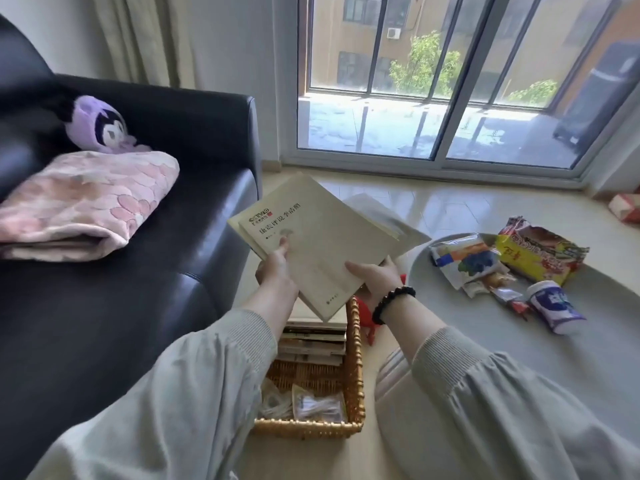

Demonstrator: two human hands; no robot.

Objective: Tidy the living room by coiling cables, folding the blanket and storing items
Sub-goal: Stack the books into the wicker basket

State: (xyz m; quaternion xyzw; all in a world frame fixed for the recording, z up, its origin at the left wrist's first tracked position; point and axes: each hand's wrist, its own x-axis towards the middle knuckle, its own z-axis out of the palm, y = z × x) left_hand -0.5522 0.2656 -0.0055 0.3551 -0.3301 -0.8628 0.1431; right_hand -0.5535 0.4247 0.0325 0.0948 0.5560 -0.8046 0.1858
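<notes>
1. The left grip (277, 268) pinches the near left edge of a small stack of pale books (322, 233), thumb on the top cover. The right grip (375, 277) holds the near right corner, fingers curled underneath.
2. Directly below both grips a wicker basket (355, 344) sits on the floor. More books (311, 341) are stacked in its far end under the held ones, and bagged coils of white cable (311, 405) lie in its near end.
3. Just right of the basket is a red object (370, 329), partly hidden by the right wrist and its dark bead bracelet (393, 303).
4. Right of the grips a round grey tabletop (485, 341) carries snack packets (540, 252) and a white-and-purple tub (554, 306) lying on its side.
5. To the left, a black sofa (138, 289) holds the folded pink blanket (83, 199), with a purple plush toy (100, 124) touching its far edge.
6. Beyond the grips stands a glass sliding door (460, 81).
</notes>
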